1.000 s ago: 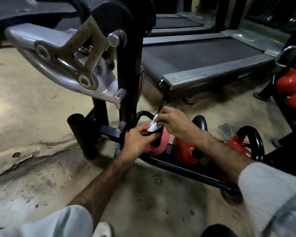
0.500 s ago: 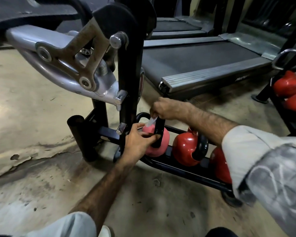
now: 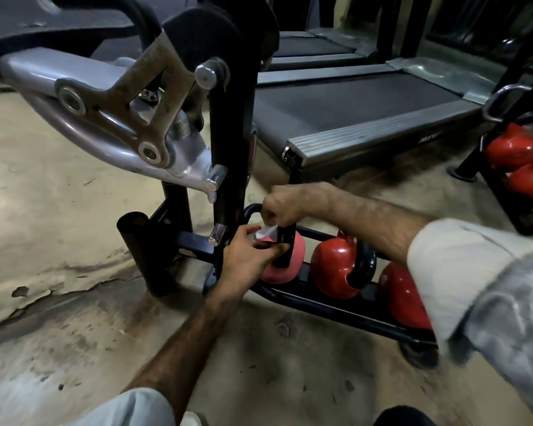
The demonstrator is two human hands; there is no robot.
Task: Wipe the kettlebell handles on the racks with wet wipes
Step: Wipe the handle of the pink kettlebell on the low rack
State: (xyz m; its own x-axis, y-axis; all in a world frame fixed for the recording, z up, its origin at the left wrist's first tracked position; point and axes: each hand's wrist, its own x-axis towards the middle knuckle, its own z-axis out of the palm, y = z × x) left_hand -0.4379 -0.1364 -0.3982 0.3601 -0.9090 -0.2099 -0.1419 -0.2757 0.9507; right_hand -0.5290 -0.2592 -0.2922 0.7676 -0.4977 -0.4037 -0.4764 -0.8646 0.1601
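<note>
A low black rack [image 3: 330,305] on the floor carries three kettlebells. The leftmost is a faded pink kettlebell [image 3: 285,267] with a black handle [image 3: 253,210]. My right hand [image 3: 285,204] is at the top of that handle and pinches a white wet wipe [image 3: 266,232] against it. My left hand [image 3: 250,256] grips the lower part of the same handle, just under the wipe. A glossy red kettlebell [image 3: 334,265] sits to the right of the pink one. Another red kettlebell [image 3: 400,295] beyond it is partly hidden by my right forearm.
A black upright post [image 3: 231,149] with a silver machine arm [image 3: 83,118] stands right over the rack's left end. A treadmill deck [image 3: 360,115] lies behind. A second rack with red kettlebells [image 3: 517,161] is at far right. Worn concrete floor [image 3: 59,241] spreads left and near.
My right hand rose from the near side of the handle to its top, then slid the wipe a little down. My right forearm now covers the third kettlebell. The left hand kept its grip.
</note>
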